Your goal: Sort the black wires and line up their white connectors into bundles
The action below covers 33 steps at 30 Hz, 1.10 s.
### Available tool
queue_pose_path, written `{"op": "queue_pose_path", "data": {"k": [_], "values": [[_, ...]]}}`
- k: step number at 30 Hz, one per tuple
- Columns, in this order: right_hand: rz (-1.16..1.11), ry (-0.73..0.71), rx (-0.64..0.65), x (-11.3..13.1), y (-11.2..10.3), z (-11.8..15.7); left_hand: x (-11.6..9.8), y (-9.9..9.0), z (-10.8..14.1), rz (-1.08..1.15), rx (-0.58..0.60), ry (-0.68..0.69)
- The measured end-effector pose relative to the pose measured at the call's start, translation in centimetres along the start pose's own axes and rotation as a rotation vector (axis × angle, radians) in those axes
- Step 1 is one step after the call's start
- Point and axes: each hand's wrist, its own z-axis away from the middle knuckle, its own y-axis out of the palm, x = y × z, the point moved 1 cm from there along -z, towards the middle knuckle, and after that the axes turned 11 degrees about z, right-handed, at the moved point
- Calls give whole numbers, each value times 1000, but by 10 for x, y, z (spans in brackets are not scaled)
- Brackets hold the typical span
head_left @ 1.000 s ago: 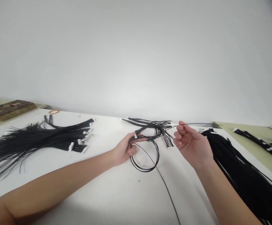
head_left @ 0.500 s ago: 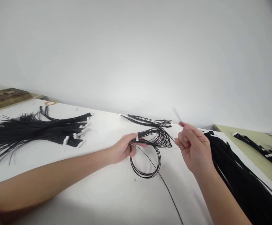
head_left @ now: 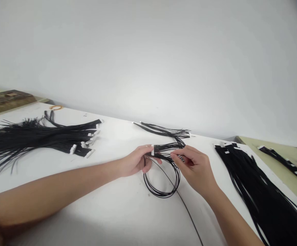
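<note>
My left hand (head_left: 138,159) is closed around a white connector (head_left: 152,150) with many thin black wires running out of it to the right. Below that hand hangs a coil of black wire (head_left: 165,195), and a single strand trails off toward the front edge. My right hand (head_left: 193,162) pinches with thumb and forefinger at a black wire just right of the connector. Its other fingers are curled over the wires, and a small striped piece shows beneath them, too little of it to name.
Black wire harnesses (head_left: 48,136) with white connectors lie piled at the left. A large black bundle (head_left: 263,191) covers the right side. A few more harnesses (head_left: 161,130) lie behind my hands by the wall. An orange ring (head_left: 56,107) sits at the back left of the white table (head_left: 107,212).
My right hand has moved left and inward, from out beside the wires to close by the connector. The thin pale stick that stuck up from it no longer shows. My left hand keeps its hold.
</note>
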Motion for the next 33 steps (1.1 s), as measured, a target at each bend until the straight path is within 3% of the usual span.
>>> {"op": "queue_pose_path", "data": {"k": [21,33], "values": [[14,13,17,1,4,1,2,-2,0,-8,4,14],[191,-173,-25,-3,11,5,3,-4,-1,-32,4,7]]}}
